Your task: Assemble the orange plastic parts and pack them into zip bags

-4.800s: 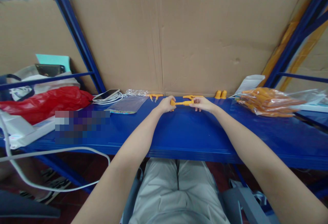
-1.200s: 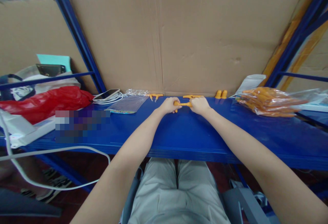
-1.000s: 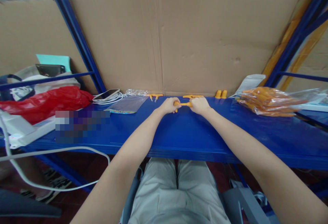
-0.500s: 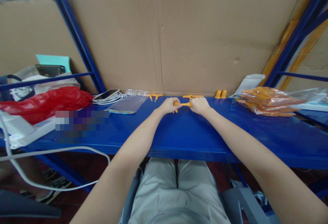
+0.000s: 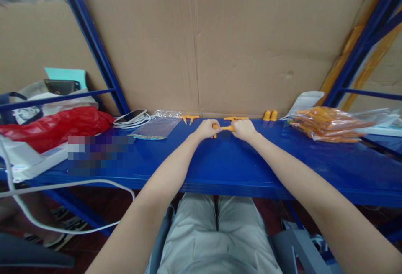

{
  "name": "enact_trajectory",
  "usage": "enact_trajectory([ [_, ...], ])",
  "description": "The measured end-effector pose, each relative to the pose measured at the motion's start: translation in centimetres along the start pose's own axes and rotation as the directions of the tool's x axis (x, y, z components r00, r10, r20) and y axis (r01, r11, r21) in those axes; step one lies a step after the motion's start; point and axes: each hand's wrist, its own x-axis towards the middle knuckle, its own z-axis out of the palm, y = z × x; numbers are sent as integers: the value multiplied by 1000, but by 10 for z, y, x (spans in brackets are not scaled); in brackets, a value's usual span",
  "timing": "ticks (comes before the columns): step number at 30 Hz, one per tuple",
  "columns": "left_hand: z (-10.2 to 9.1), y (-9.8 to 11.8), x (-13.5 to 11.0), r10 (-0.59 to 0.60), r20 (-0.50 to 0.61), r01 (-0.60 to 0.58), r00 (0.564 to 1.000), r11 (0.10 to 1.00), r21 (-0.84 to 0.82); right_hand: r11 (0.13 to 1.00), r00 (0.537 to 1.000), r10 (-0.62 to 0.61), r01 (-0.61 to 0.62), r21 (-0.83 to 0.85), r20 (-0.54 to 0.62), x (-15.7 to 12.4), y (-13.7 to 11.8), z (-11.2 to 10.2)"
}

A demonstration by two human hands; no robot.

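Note:
My left hand [image 5: 207,129] and my right hand [image 5: 245,130] meet over the middle of the blue shelf, both closed. Between them they grip an orange plastic piece [image 5: 228,128] with a ridged shaft; its ends are hidden in my fingers, and I cannot make out its exact kind. My left thumb and fingers pinch its left end, where a short stub points down. My right fingers wrap the right end. Just behind my right hand lies another orange bar [image 5: 231,118]. Left of my left hand, by the cardboard, sits an orange T-shaped piece [image 5: 191,117] with prongs.
Two orange caps [image 5: 270,116] stand at the back right, beside a clear bag of orange parts [image 5: 326,125]. Leftward lie a flat plastic bag [image 5: 157,127], a phone [image 5: 133,116] on a white cable and a red bag [image 5: 63,125]. A cardboard wall [image 5: 245,48] closes the back.
My left fingers have shifted slightly on the orange piece, and less of its ridged shaft shows. Both hands stay in nearly the same place.

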Motion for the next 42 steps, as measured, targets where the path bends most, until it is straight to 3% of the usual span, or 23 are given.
enact_trajectory([
  [11, -2, -5, 3, 29, -58, -31, 998, 999, -32, 1000, 998, 24, -23, 18, -63, -1, 1, -3],
  [18, -4, -3, 2, -18, 28, 20, 999, 998, -66, 998, 999, 39, -39, 45, 5, 1, 0, -2],
  [28, -4, 2, 4, 34, -25, -34, 999, 999, -19, 998, 999, 40, -40, 43, 1, 3, 5, -2],
  [36, -4, 7, 3, -95, 25, 97, 995, 992, -75, 998, 998, 10, -14, -63, -60, 0, -4, -12],
  [42, -4, 5, 1, -73, 57, 77, 996, 994, -80, 999, 1000, -15, 15, -41, -5, 1, -6, -10],
])
